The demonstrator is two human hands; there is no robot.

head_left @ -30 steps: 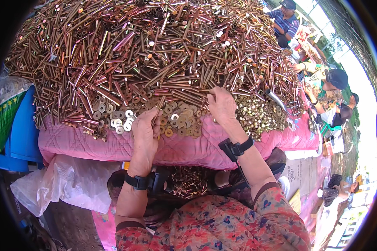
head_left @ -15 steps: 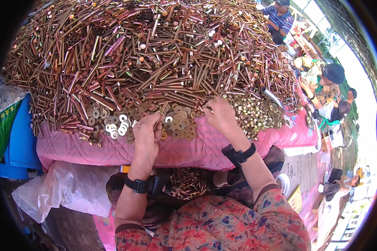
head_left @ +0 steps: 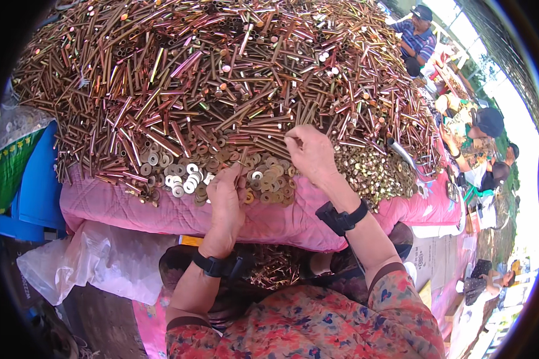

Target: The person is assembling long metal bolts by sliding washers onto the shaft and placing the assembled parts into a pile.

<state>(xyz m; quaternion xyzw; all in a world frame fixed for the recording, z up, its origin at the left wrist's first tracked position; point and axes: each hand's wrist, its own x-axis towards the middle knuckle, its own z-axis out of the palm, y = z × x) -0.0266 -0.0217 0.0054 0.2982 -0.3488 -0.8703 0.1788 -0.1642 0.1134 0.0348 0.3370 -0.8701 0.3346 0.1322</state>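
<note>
My left hand (head_left: 226,194) is closed at the near edge of the washers, pinching a thin metal bolt (head_left: 244,156) that points up from the fingertips. Around it lie flat washers (head_left: 274,184), some dull brassy, some bright silver. My right hand (head_left: 312,154) is farther forward, its thumb and forefinger pinched together at the near edge of a large heap of coppery bolts and tubes (head_left: 221,78). Whatever is in that pinch, if anything, is too small to make out. Just right of this hand spreads a pile of small shiny nuts (head_left: 374,173).
A pink quilted cloth (head_left: 138,209) covers the near table edge. A bent metal tube (head_left: 404,152) lies by the nuts. Blue bins (head_left: 39,185) and clear plastic sheeting (head_left: 102,263) are at the left. Several people (head_left: 416,36) sit along the right. More bolts (head_left: 273,269) lie below the table edge.
The whole view has shifted slightly, the heap appearing farther right. My right hand has moved forward and left, from the edge beside the nuts toward the bolts. My left hand keeps its pinch on the bolt.
</note>
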